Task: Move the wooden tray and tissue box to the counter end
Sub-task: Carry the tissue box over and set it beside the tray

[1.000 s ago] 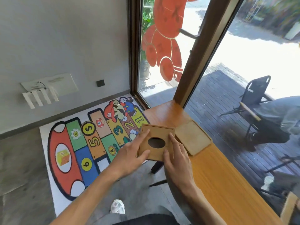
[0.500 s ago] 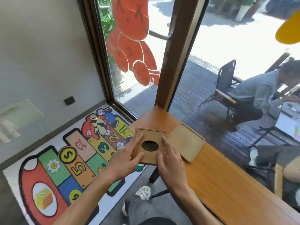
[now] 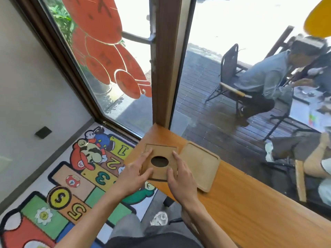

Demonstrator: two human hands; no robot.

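A square wooden tissue box [image 3: 161,149] with a round hole in its top sits at the end of the wooden counter [image 3: 241,203], near the window post. My left hand [image 3: 133,173] grips its left side, fingers on top and thumb at the near edge. My right hand [image 3: 180,178] holds its right side the same way. A flat wooden tray [image 3: 198,164] with a raised rim lies on the counter, touching the box's right side, with no hand on it.
A brown window post [image 3: 166,68] and glass stand just beyond the counter end. A colourful number rug [image 3: 71,185] covers the floor to the left. Outside the glass, a person [image 3: 265,81] sits on a chair on the deck.
The tissue box has gone from overhanging the counter's left edge to resting on the counter beside the tray. Both hands stay on it. My view has turned right.
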